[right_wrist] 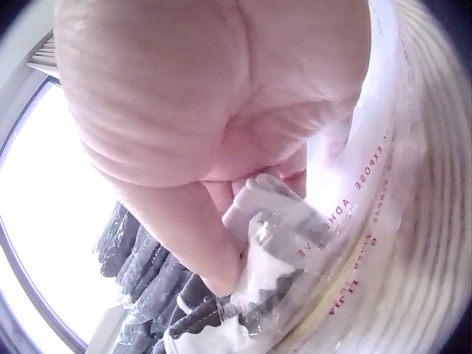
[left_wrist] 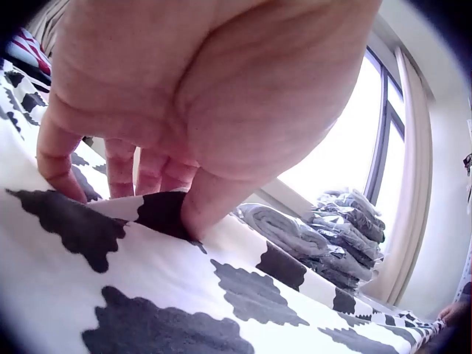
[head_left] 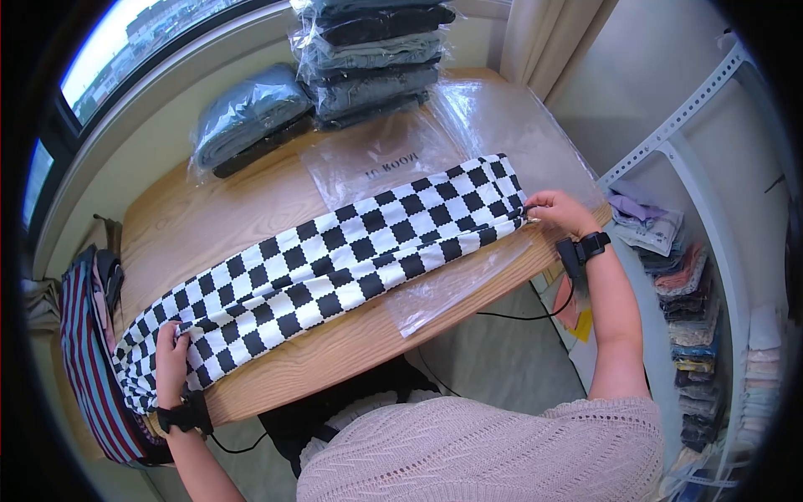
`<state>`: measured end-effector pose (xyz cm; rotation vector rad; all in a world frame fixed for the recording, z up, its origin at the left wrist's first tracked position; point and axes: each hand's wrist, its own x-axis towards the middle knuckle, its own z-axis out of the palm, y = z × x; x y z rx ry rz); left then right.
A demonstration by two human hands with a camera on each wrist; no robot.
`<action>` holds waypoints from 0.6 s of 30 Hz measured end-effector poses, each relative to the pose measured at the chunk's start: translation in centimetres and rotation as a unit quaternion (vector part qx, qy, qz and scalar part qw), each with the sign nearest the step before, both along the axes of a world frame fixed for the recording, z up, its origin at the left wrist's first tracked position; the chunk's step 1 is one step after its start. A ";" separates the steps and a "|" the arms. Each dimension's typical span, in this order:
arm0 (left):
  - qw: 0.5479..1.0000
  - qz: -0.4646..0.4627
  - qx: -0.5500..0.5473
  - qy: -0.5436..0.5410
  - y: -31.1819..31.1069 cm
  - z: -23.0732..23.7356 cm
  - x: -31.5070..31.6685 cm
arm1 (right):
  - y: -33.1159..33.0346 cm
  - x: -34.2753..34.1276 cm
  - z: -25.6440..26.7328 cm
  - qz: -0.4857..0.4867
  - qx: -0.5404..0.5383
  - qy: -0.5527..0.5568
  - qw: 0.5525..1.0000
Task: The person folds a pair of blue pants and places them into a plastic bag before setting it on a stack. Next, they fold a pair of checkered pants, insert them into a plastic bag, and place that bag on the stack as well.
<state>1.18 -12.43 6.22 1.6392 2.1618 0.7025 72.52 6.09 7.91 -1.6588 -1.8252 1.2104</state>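
A long black-and-white checkered cloth [head_left: 335,259] lies folded lengthwise across the wooden table, its left end bunched. My left hand [head_left: 171,368] pinches the front layer near that end; in the left wrist view the thumb and fingers of the hand [left_wrist: 184,96] grip a raised fold of the fabric [left_wrist: 169,214]. At the right end my right hand [head_left: 562,213] pinches the cloth's edge. The right wrist view shows the hand [right_wrist: 214,96] with thumb and fingers closed on the pale cloth edge [right_wrist: 258,214], with clear printed plastic [right_wrist: 354,214] beside it.
Bagged folded garments [head_left: 372,75] are stacked at the back, with another bagged bundle [head_left: 251,121] to their left. Clear plastic bags [head_left: 376,159] lie on the table [head_left: 309,376] behind and under the cloth. Striped garments [head_left: 88,351] hang at the left edge; shelves of folded clothes [head_left: 690,335] stand right.
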 end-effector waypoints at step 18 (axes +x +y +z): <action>1.000 -0.006 0.008 0.007 -0.1 0.0 0.1 | -1.6 -0.4 -1.7 -0.010 0.046 0.011 0.999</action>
